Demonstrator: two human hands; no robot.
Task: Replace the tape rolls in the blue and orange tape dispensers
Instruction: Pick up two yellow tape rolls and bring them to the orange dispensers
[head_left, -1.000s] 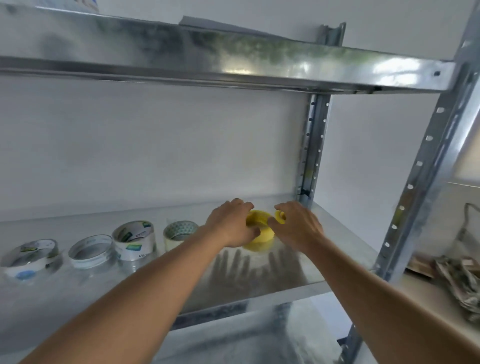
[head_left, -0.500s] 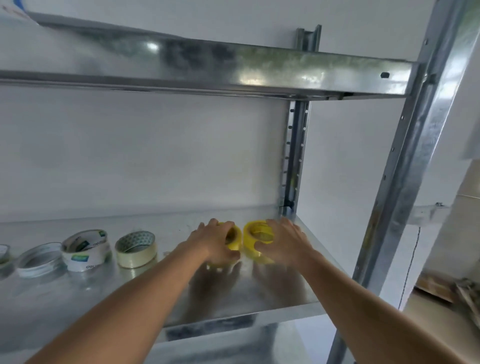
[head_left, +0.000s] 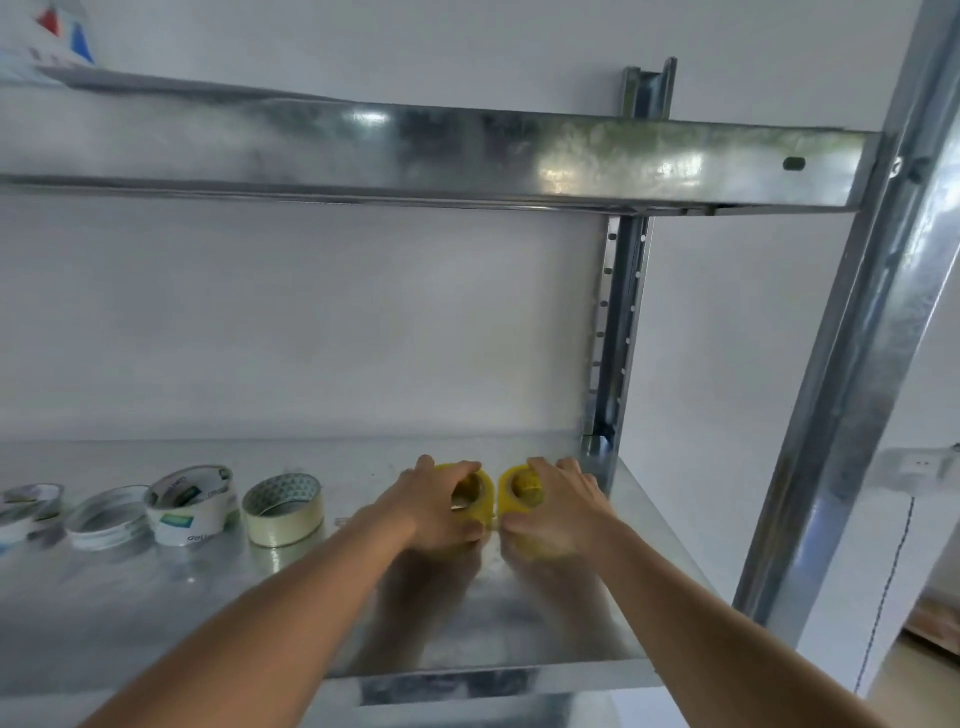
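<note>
Indoors: galvanized shelf (head_left: 519, 623) against white wall (head_left: 311, 322); left hand (head_left: 436, 512), right hand (head_left: 563, 506) each grip yellow roll.

two yellow tape rolls, left roll (head_left: 475, 499) and right roll (head_left: 517, 493), stand on edge, side by side, nearly touching.

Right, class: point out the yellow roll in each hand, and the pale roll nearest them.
left yellow roll (head_left: 480, 493), head view, rim beside the core hole
right yellow roll (head_left: 511, 496), head view, left outer wall
pale roll (head_left: 283, 514), head view, front outer wall
</note>
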